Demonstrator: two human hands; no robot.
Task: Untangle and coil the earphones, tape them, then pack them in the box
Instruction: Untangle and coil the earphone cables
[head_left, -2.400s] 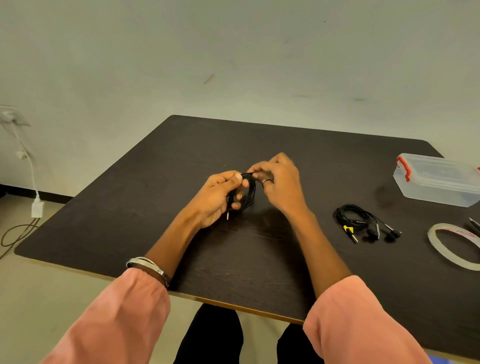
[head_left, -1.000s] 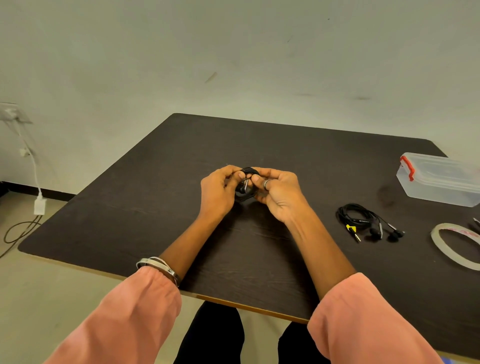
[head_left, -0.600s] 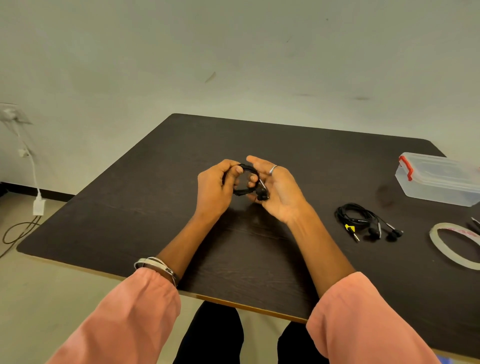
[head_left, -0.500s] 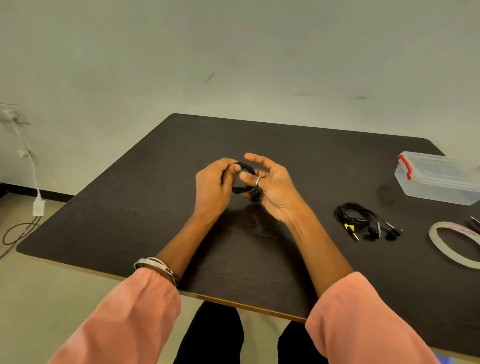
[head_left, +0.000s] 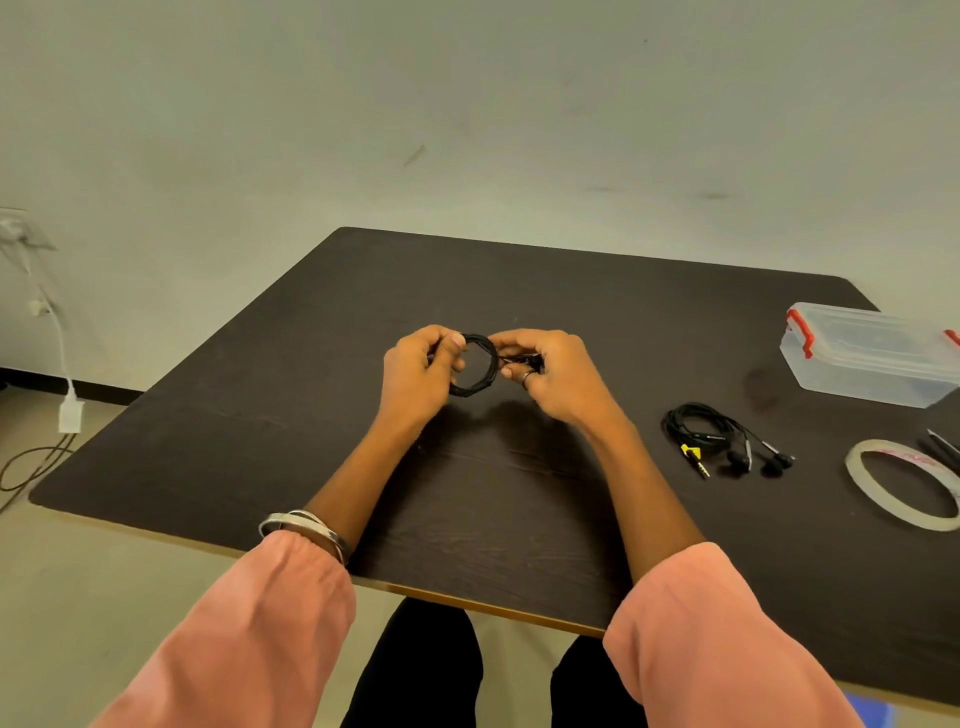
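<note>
A black earphone coil (head_left: 480, 382) forms a small ring held above the dark table (head_left: 291, 415). My left hand (head_left: 415, 376) pinches the ring's left side. My right hand (head_left: 553, 374) grips its right side, with the earbud ends tucked under the fingers. A second pair of black earphones (head_left: 711, 434) lies loosely coiled on the table to the right, its yellow-tagged plug and two earbuds sticking out. A roll of clear tape (head_left: 901, 486) lies flat at the right edge. The clear plastic box (head_left: 872, 358) with red latches stands closed at the far right.
A thin dark tool (head_left: 943, 447) pokes in at the right edge beside the tape. A white charger and cables (head_left: 67, 410) hang by the wall on the left, beyond the table's edge.
My right hand, spread open beside the coil half a second ago, has closed on the coil's right side. The coil now shows as a round ring between both hands.
</note>
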